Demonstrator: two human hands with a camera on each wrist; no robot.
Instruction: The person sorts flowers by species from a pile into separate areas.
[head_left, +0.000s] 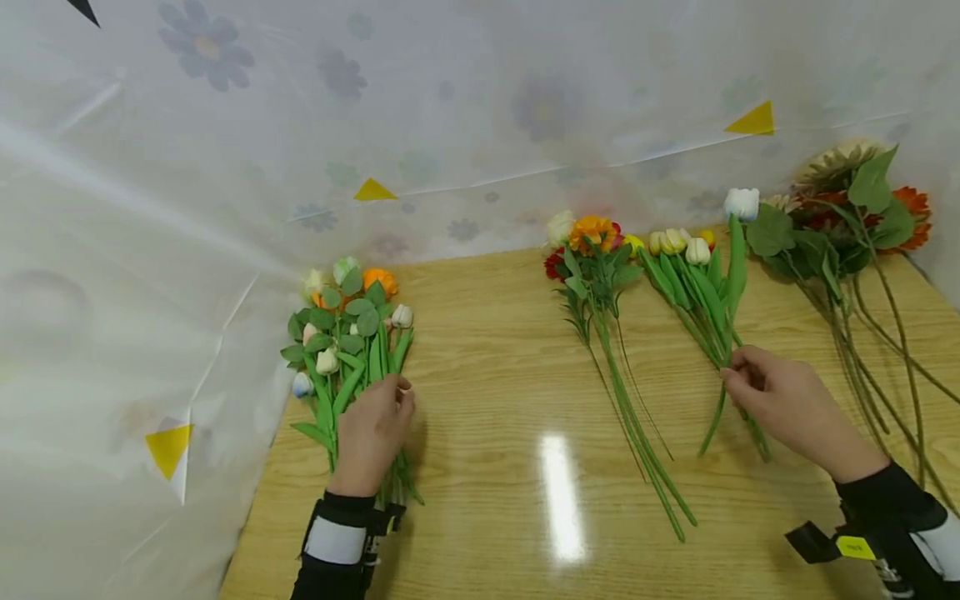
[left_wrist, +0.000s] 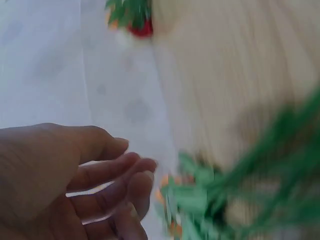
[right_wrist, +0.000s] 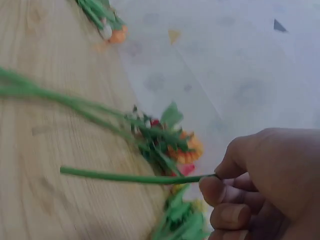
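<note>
White petals with a blue tinge top the tulip (head_left: 737, 267) in my right hand (head_left: 787, 408), its green stem (right_wrist: 125, 177) pinched between thumb and fingertips, the lower end sticking out free. It stands in front of the tulip bunch (head_left: 701, 292) on the table (head_left: 480, 375). My left hand (head_left: 372, 429) is loosely bent and holds nothing, above the left bunch (head_left: 358, 321). I judge the tulip light and probably artificial, the stem stiff yet bendable and perhaps a little slick; the bloom could crush or come loose. The bare stem below the leaf seems the best hold.
</note>
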